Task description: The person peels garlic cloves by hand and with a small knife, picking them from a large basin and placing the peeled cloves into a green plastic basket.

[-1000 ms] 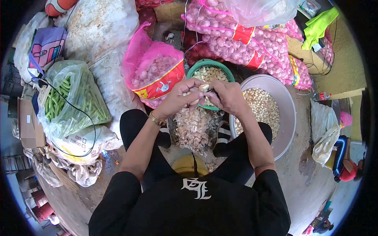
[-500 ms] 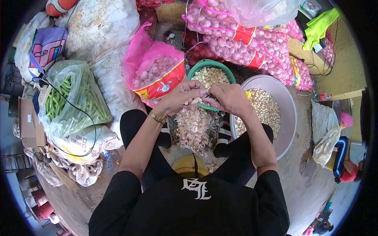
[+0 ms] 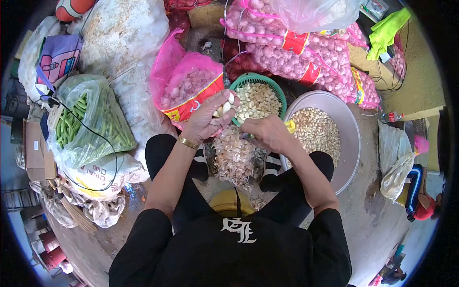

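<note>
My left hand (image 3: 206, 119) is raised at the rim of the green basket (image 3: 281, 92) and holds several pale garlic cloves (image 3: 225, 104) in its fingers. My right hand (image 3: 265, 133) sits lower, fist closed around a small tool with a yellow handle (image 3: 290, 126), beside the grey metal basin (image 3: 351, 138) of peeled cloves. A heap of garlic skins (image 3: 234, 155) lies on the ground between my feet, just below both hands.
A pink bag of garlic bulbs (image 3: 189, 88) stands left of the basket. Pink mesh sacks of garlic (image 3: 306, 52) are piled behind. A clear bag of green beans (image 3: 86, 119) and white sacks (image 3: 119, 33) lie at the left.
My hands were together over the basket working a clove. They have parted: the left lifted toward the basket with cloves, the right dropped down and back.
</note>
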The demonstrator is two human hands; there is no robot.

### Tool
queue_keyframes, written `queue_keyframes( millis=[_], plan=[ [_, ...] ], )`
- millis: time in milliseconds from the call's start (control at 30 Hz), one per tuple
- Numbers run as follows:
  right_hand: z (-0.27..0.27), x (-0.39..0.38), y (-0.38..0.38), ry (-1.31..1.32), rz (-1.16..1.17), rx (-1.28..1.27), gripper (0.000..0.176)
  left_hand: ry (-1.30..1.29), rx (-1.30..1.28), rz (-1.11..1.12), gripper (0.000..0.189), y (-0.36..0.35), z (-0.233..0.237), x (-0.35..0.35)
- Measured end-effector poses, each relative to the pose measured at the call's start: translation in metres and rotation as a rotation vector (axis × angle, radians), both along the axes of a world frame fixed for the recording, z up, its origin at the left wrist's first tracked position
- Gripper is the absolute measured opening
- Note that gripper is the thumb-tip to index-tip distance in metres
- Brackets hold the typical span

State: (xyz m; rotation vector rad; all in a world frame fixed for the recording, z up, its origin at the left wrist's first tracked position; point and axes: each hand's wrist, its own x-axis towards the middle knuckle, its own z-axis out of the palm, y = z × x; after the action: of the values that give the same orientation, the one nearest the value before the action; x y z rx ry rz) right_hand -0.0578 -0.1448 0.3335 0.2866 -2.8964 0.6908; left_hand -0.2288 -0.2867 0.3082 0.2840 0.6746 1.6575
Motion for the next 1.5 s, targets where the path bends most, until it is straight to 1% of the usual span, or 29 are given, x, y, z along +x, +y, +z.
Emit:
queue_keyframes(
  millis=[67,167,233,267,300,333,367,400,433,500,567,600,633,667,700,733,767,833,900,933,1000,1067,1167,1267,1300,1333,1367,1433,1500],
  plan=[
    [0.002,0.0,-0.002,0.001,0.002,-0.012,0.023,-0.079,0.023,-0.004,0.025,0.0,-0.005,-0.002],
    [0.003,-0.002,-0.003,-0.013,0.028,-0.011,0.028,-0.157,0.001,0.015,0.025,0.0,-0.012,-0.003],
    [-0.001,-0.005,-0.003,0.076,-0.064,-0.361,0.026,-0.156,0.0,0.036,0.025,0.002,-0.014,0.0],
    [-0.002,-0.007,-0.006,0.075,-0.064,-0.359,0.026,-0.151,0.0,0.058,0.024,0.005,-0.015,0.002],
    [0.002,-0.014,-0.015,0.165,-0.308,-0.513,0.023,-0.151,0.002,0.058,0.024,0.008,-0.011,0.006],
    [0.004,-0.018,-0.021,0.255,-0.555,-0.665,0.02,-0.159,-0.083,0.137,0.023,0.011,-0.007,0.013],
    [0.001,-0.021,-0.021,0.254,-0.556,-0.665,0.02,-0.166,-0.169,0.215,0.023,0.014,-0.003,0.019],
    [-0.005,-0.028,-0.018,0.3,-0.546,-0.713,0.02,-0.166,-0.169,0.214,0.023,0.016,-0.001,0.023],
    [-0.009,-0.032,-0.015,0.346,-0.536,-0.762,0.021,-0.119,-0.18,0.233,0.023,0.018,0.001,0.026],
    [-0.012,-0.034,-0.009,0.323,-0.556,-0.807,0.021,-0.069,-0.189,0.248,0.023,0.019,0.005,0.028],
    [-0.015,-0.034,-0.005,0.297,-0.57,-0.851,0.022,0.074,-0.099,0.227,0.027,0.017,0.009,0.028],
    [-0.016,-0.034,-0.003,0.267,-0.584,-0.996,0.021,0.076,-0.099,0.227,0.027,0.017,0.012,0.03],
    [-0.017,-0.034,-0.002,0.234,-0.597,-1.141,0.02,0.152,-0.136,0.259,0.028,0.019,0.014,0.033],
    [-0.017,-0.032,-0.001,0.234,-0.6,-1.141,0.02,0.226,-0.174,0.291,0.03,0.02,0.015,0.035],
    [-0.014,-0.031,-0.001,0.208,-0.595,-1.181,0.019,0.225,-0.175,0.291,0.03,0.02,0.012,0.034],
    [-0.011,-0.03,-0.001,0.182,-0.589,-1.223,0.018,0.302,-0.162,0.306,0.029,0.02,0.008,0.033],
    [-0.008,-0.028,-0.001,0.181,-0.588,-1.224,0.018,0.38,-0.147,0.321,0.029,0.02,0.006,0.032],
    [-0.001,-0.026,-0.001,0.076,-0.639,-1.28,0.017,0.396,-0.149,0.323,0.028,0.02,0.008,0.033],
    [-0.001,-0.026,0.0,0.071,-0.649,-1.29,0.016,0.413,-0.151,0.324,0.028,0.02,0.008,0.033],
    [-0.001,-0.026,0.0,0.063,-0.657,-1.298,0.016,0.47,-0.156,0.319,0.026,0.02,0.008,0.033],
    [-0.008,-0.028,0.002,0.089,-0.644,-1.277,0.015,0.528,-0.162,0.314,0.025,0.021,0.004,0.033],
    [-0.012,-0.028,0.003,0.115,-0.633,-1.257,0.015,0.703,-0.06,0.451,0.022,0.026,-0.006,0.036],
    [-0.01,-0.027,0.002,0.131,-0.637,-1.23,0.014,0.757,-0.013,0.443,0.021,0.025,-0.008,0.036],
    [-0.008,-0.026,0.002,0.136,-0.663,-1.167,0.015,0.804,-0.043,0.456,0.02,0.025,-0.011,0.036],
    [-0.002,-0.025,0.004,0.071,-0.665,-1.177,0.016,0.804,-0.043,0.456,0.02,0.025,-0.01,0.034],
    [0.001,-0.024,0.005,0.006,-0.666,-1.186,0.017,0.731,-0.084,0.414,0.02,0.024,-0.009,0.031],
    [-0.002,-0.025,0.007,0.007,-0.667,-1.186,0.017,0.659,-0.125,0.371,0.02,0.024,-0.008,0.03],
    [-0.01,-0.027,0.008,0.081,-0.601,-1.182,0.018,0.67,-0.129,0.364,0.021,0.024,-0.007,0.031],
    [-0.013,-0.026,0.009,0.093,-0.612,-1.157,0.018,0.681,-0.135,0.357,0.021,0.024,-0.009,0.031]
  ],
)
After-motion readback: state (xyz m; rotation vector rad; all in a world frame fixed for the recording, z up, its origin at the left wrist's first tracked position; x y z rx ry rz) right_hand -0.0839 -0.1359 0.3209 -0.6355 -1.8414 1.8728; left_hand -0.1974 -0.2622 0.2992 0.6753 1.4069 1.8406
